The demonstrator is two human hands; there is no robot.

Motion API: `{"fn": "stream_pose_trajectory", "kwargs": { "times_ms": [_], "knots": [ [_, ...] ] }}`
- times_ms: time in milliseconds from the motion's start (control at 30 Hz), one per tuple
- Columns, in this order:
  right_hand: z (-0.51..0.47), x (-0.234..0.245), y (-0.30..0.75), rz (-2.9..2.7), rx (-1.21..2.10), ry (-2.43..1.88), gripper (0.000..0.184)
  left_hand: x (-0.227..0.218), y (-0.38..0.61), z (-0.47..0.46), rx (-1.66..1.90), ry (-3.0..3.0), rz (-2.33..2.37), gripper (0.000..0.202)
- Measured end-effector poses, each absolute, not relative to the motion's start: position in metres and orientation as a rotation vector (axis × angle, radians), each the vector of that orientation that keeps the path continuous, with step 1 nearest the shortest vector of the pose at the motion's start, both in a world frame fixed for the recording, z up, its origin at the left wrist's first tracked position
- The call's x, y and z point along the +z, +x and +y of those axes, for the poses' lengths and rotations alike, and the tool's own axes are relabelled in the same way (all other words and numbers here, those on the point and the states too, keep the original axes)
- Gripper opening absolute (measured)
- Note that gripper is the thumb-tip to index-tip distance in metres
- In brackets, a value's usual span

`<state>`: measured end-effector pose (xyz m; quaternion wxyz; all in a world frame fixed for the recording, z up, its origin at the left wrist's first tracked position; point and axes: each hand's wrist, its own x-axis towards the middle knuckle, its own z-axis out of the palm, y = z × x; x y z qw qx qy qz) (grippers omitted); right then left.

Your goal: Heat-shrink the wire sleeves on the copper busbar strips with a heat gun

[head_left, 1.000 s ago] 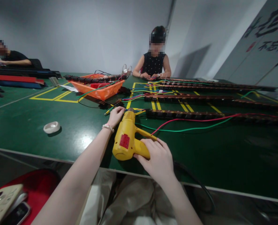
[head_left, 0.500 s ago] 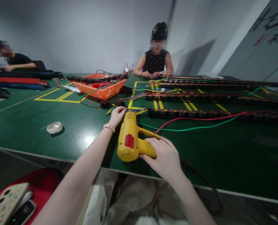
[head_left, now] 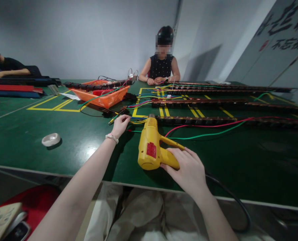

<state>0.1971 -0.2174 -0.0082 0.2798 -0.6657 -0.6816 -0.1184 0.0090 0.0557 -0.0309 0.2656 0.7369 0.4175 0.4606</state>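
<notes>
At the near edge of the green table [head_left: 25,134], centre of view: your right hand [head_left: 189,170] is closed round the handle of the yellow heat gun [head_left: 150,147], fingers wrapped, thumb side up. The gun's body sits low over the table w/ the red label facing you and the nozzle pointing away, its tip just beside the near end of the closest black rail [head_left: 196,119]. Your left hand [head_left: 120,124], w/ a bead bracelet [head_left: 111,137] at the wrist, is curled shut on a wire bundle [head_left: 113,119]. The yellow-tipped ends stick out to the left of the fingers, and the hand is left of the nozzle, near it but not touching. A red wire [head_left: 214,125] and a green wire [head_left: 209,135] run along the table to the right, beside the rail. A black cord [head_left: 235,201] loops off the table edge below your right wrist. Left foreground: a white tape roll [head_left: 50,139], well apart from both hands. Mid-table: an orange basket [head_left: 106,95] w/ more rails lying across it. Opposite side: a co-worker [head_left: 162,67] seated, hands together on wires. Far left: a second person [head_left: 9,66] leaning on the table. Bottom left, off the table: phones [head_left: 3,224] on a red seat.
</notes>
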Motion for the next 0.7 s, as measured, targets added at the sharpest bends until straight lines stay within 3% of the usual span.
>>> {"fn": "stream_pose_trajectory", "kwargs": {
  "times_ms": [467, 700],
  "knots": [
    [-0.228, -0.003, 0.196, -1.889, -0.145, -1.652, 0.038, -0.035, 0.011, 0.056, 1.287, 2.196, 1.132, 0.026],
    [-0.240, -0.003, 0.194, -1.979, 0.014, -1.594, 0.040, 0.018, 0.045, 0.048, 1.188, 2.433, 0.971, 0.031]
  ]
}}
